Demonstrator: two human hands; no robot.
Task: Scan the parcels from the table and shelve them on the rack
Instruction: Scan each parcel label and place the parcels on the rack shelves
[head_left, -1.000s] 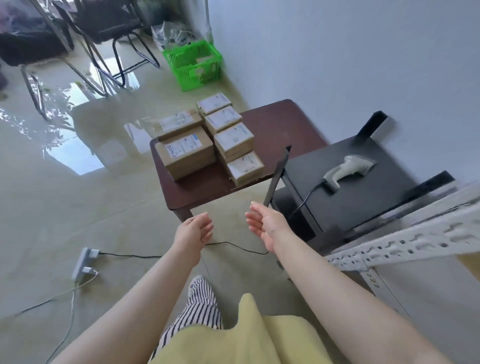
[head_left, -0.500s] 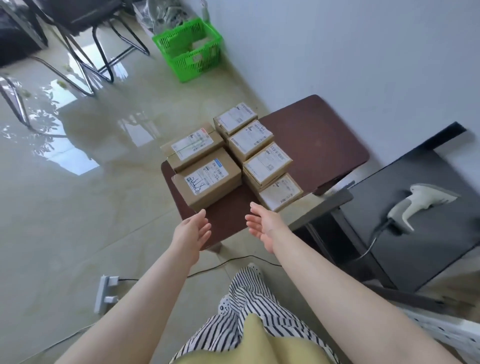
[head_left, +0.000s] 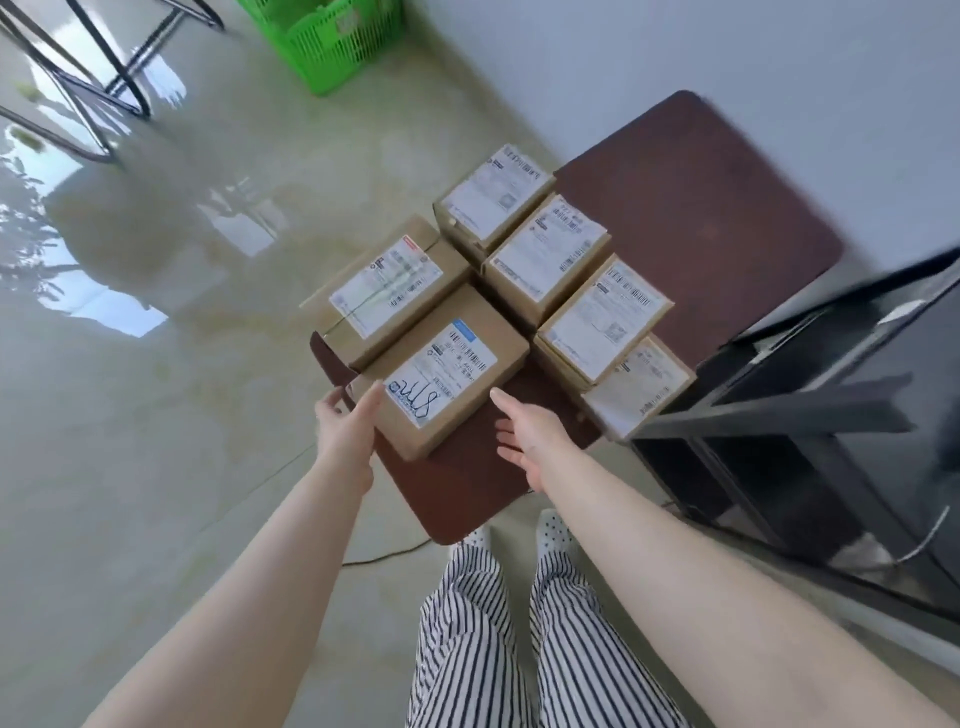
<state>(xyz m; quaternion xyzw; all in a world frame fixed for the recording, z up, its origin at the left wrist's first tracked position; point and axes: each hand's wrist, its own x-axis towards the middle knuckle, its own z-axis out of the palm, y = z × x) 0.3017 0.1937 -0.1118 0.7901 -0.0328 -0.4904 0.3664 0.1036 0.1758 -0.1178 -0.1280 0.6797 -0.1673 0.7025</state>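
Parcels sit in a tight cluster on the dark brown table (head_left: 701, 218), six cardboard boxes with white labels facing up. The nearest parcel (head_left: 441, 371), marked with blue handwriting on its label, lies at the table's near-left corner and is the one being approached. The left hand (head_left: 348, 421) is laid against that box's near-left side, fingers straight and together, thumb spread; whether firm contact is made cannot be told for certain. The right hand (head_left: 524, 431) is held open, fingers extended and relaxed, just beside the box's near-right corner but apart from it. Nothing is gripped yet.

The step in hand is judged to be the pick-up of this parcel for scanning. It is best done by bringing the right palm flat against the opposite side, so that the box is squeezed evenly between both hands, and then lifting it straight up. The larger parcel behind it (head_left: 387, 288) touches or nearly touches its far edge, so a sideways drag is best avoided lest the neighbours be shifted. The label should be kept facing up and uncovered by fingers, so that the barcode can be read. The black stand (head_left: 831, 415) is seen to the right; no scanner can be made out in this view.
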